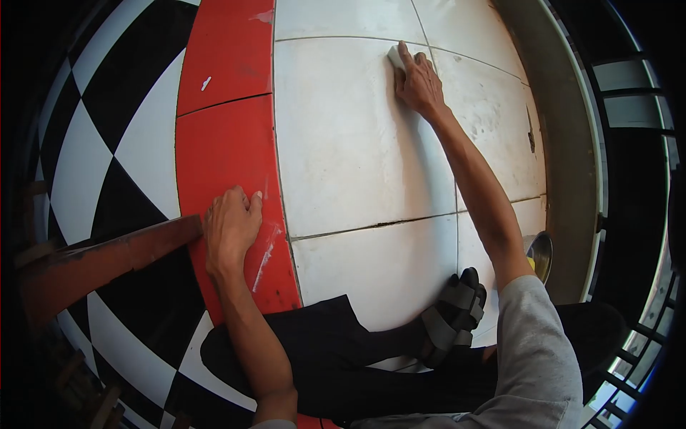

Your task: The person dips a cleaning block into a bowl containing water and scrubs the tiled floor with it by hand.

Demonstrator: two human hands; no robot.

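My right hand (420,84) reaches far forward over the white floor tiles (357,129). Its fingers press on a small pale sponge-like block (394,56), mostly covered by the hand and lying against the tile near a grout line. A faint wet-looking sheen shows on the tile below that hand. On the red tile strip (221,143) my left hand (232,225) rests with its fingers curled and nothing visible in them. Right beside it is the end of a reddish-brown wooden beam (164,242).
Black-and-white checkered flooring (78,157) lies to the left. A metal bowl (543,256) with something yellow stands by my right elbow. A raised ledge (568,143) and dark bars border the right side. My sandalled foot (454,314) is on the tiles.
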